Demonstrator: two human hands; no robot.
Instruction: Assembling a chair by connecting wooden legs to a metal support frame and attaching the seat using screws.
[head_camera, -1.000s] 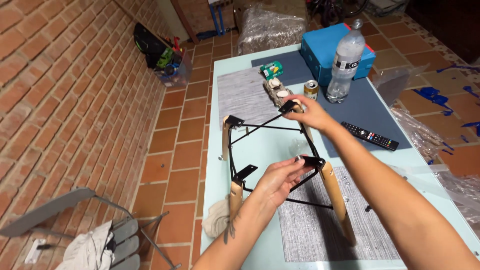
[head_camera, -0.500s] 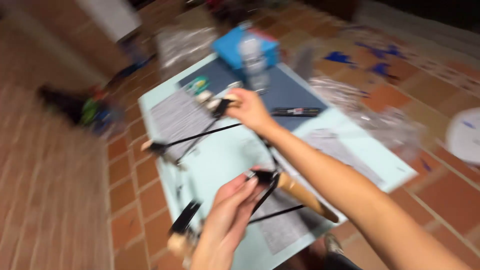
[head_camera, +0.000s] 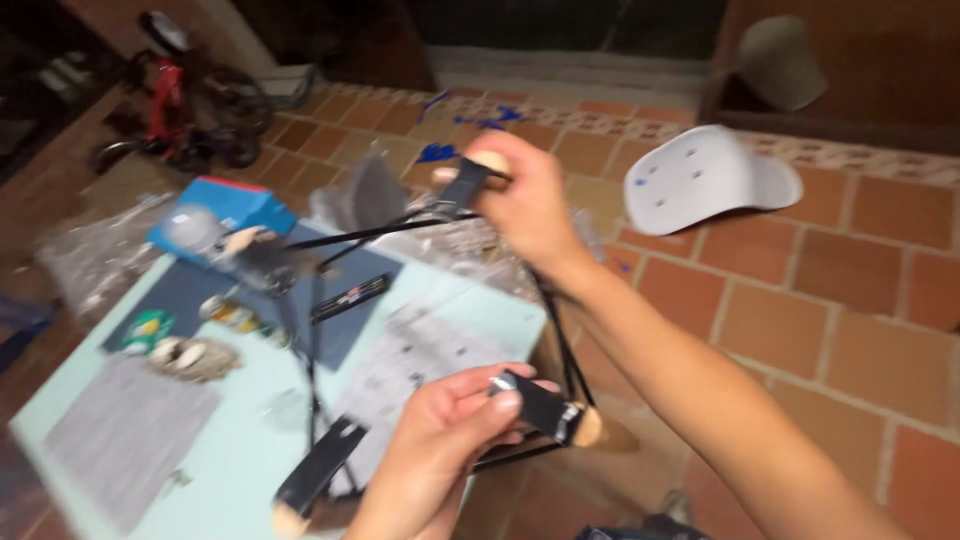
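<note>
Head view, blurred by motion, shows both hands lifting a chair base frame (head_camera: 420, 330) of thin black metal rods with wooden legs held in black brackets. It hangs above the right part of a pale green bench (head_camera: 230, 450) and partly out over the brick floor (head_camera: 820, 300).

Right hand (head_camera: 530, 205), arm stretched forward, is closed around the top of one wooden leg (head_camera: 480, 172), whose rounded end and black bracket stick out to the left of the fingers. Black rods run from there down and left toward the bench.

Left hand (head_camera: 440, 430) is nearer the camera and lower, fingers curled and the thumb pressed on the black bracket of another wooden leg (head_camera: 565, 420), whose light tip points right, just past the fingertips. A third leg with its bracket (head_camera: 315, 475) hangs lower left of that hand, its tip down near the picture's lower edge. So the frame spans between the two hands, gripped at two of its corners, with the rest dangling under and to the left.

On the bench lie grey printed sheets (head_camera: 120, 430), a dark blue mat (head_camera: 250, 300), a black remote control (head_camera: 350, 298) and some small blurred items. A blue box (head_camera: 225, 205) and crumpled clear plastic (head_camera: 95, 255) sit at the far end. A white moulded chair seat (head_camera: 700, 180) lies on the floor, well apart from the hands.
</note>
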